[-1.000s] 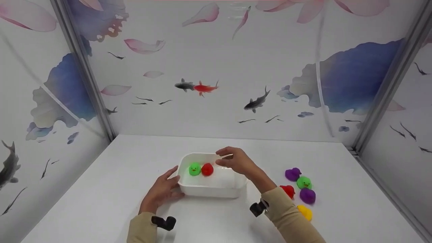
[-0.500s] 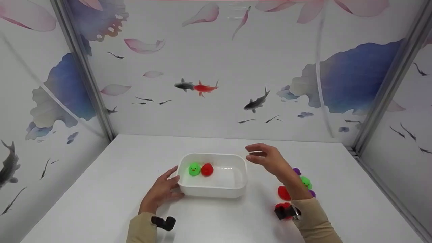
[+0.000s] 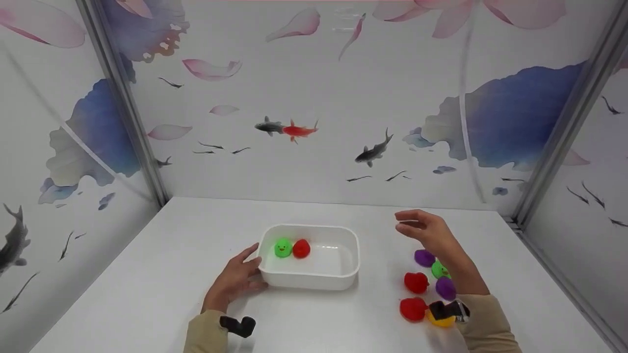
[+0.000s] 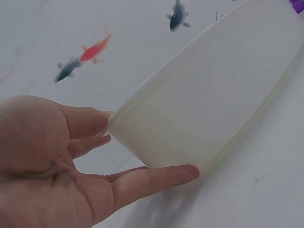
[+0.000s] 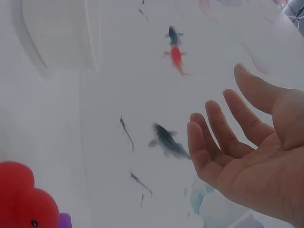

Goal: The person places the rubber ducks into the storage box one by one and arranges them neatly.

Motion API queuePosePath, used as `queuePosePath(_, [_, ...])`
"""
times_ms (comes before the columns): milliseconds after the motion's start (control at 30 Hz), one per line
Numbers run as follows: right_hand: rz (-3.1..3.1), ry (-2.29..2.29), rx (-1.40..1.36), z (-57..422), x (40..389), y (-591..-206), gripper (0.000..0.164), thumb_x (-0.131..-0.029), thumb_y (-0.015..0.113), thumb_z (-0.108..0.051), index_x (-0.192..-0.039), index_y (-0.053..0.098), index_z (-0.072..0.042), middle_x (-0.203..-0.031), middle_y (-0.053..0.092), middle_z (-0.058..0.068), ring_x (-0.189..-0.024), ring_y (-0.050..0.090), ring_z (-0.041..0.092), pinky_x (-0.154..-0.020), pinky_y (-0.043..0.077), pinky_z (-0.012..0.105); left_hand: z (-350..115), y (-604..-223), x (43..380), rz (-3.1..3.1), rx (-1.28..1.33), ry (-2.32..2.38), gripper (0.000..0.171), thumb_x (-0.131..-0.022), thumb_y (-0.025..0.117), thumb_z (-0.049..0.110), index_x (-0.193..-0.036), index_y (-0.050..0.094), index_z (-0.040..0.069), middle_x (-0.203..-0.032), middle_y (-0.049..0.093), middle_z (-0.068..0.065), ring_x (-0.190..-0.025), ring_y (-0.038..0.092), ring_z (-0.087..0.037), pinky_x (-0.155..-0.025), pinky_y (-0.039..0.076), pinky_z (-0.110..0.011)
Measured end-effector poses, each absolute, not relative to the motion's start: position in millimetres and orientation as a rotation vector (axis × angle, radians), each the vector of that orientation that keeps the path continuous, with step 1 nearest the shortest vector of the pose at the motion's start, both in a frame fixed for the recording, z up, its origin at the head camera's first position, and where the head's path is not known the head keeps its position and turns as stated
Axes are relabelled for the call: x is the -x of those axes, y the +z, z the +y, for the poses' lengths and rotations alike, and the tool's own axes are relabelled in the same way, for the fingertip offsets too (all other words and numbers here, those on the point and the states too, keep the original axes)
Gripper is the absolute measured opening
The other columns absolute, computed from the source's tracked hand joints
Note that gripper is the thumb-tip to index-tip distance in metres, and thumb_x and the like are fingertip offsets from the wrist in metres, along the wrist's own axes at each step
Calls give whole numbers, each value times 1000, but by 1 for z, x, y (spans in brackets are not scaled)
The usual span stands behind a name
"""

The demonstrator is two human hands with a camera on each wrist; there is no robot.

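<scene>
Right arm (image 3: 465, 274) extended, fingers (image 5: 221, 126) loosely curved.

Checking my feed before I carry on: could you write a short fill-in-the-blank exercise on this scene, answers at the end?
1. The left hand touches the white tray, while the right hand holds ____.
2. In the head view, the green duck in the tray sits to the ____ of the red duck.
3. Outside the tray, the head view shows ____ red ducks.
4. A black device on the ____ wrist partly hides the yellow duck.

Missing words: nothing; left; two; right.

yellow duck (image 3: 441, 322) partly hidden by wrist camera (image 3: 443, 310), right-wrist view cropping red duck (image 5: 19, 199)
</scene>
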State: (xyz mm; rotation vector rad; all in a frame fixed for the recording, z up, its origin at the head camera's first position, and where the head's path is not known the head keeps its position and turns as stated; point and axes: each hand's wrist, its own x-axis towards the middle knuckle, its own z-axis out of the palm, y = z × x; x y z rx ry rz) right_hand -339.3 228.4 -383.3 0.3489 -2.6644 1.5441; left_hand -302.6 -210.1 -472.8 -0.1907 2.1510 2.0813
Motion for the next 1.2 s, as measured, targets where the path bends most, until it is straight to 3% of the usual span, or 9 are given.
queuePosePath(267, [-2626, 1489, -327, 275, 342, -386, 61, -97, 62, -47, -143, 52, -8, -147, 52, 18, -135, 53, 39, -114, 41, 53, -211, -474, 302, 2153, 190, 2082, 57, -106, 49, 19, -159, 28, 16, -154, 39, -30, -137, 49, -46, -95, 58, -49])
queuePosePath(400, [-2653, 1453, -273, 297, 346, -395, 62, -98, 61, -45, -145, 49, -7, -149, 49, 22, -136, 50, 44, -114, 37, 61, -211, -474, 302, 2152, 175, 2090, 58, -105, 50, 20, -159, 28, 15, -156, 39, -28, -138, 47, -46, -96, 57, -51])
queuePosePath(567, [-2689, 1468, -225, 314, 354, -413, 61, -99, 61, -43, -147, 48, -8, -151, 46, 23, -138, 47, 44, -115, 35, 62, -211, -472, 302, 2166, 175, 2081, 59, -105, 52, 23, -159, 29, 16, -156, 39, -27, -138, 48, -46, -97, 57, -51])
queuePosePath(900, [-2788, 1518, -190, 318, 361, -444, 64, -100, 59, -42, -152, 40, -9, -158, 38, 24, -144, 38, 46, -117, 28, 67, -213, -477, 301, 2146, 182, 2076, 58, -105, 50, 21, -159, 29, 15, -155, 39, -29, -138, 47, -46, -97, 57, -51])
queuePosePath(1200, [-2880, 1456, -143, 316, 366, -457, 59, -101, 59, -36, -152, 42, -11, -157, 37, 25, -144, 35, 48, -116, 31, 66, -212, -477, 301, 2148, 182, 2087, 58, -105, 51, 20, -159, 30, 16, -155, 40, -29, -137, 48, -46, -98, 56, -52])
